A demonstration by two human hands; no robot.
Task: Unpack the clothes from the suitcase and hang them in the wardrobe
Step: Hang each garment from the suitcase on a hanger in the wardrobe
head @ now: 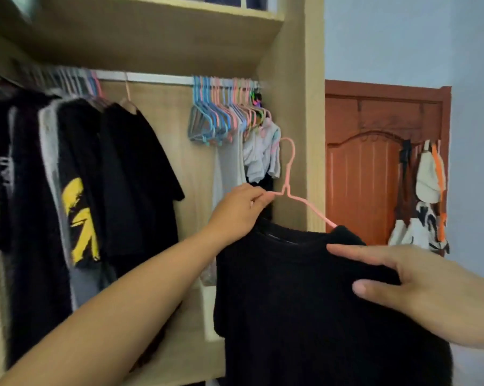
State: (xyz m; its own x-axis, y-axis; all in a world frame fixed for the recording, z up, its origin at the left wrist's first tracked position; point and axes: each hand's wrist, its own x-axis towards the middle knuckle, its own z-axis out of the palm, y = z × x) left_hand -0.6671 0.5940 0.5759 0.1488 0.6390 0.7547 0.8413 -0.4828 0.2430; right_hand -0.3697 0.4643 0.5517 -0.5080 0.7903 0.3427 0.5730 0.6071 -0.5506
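Note:
A black T-shirt (304,296) hangs on a pink hanger (289,174), held up in front of the open wardrobe's right side panel. My left hand (238,210) grips the hanger's left arm just below the hook. My right hand (427,291) rests on the shirt's right shoulder with fingers straight. The white wardrobe rail (157,78) runs above, with a free gap in its middle. The suitcase is out of view.
Dark shirts (76,179) hang at the rail's left. Several empty pastel hangers (221,118) and pale garments (260,151) crowd its right end. A wooden shelf (151,26) sits above. A red-brown door (374,168) with caps and bags hung on it stands to the right.

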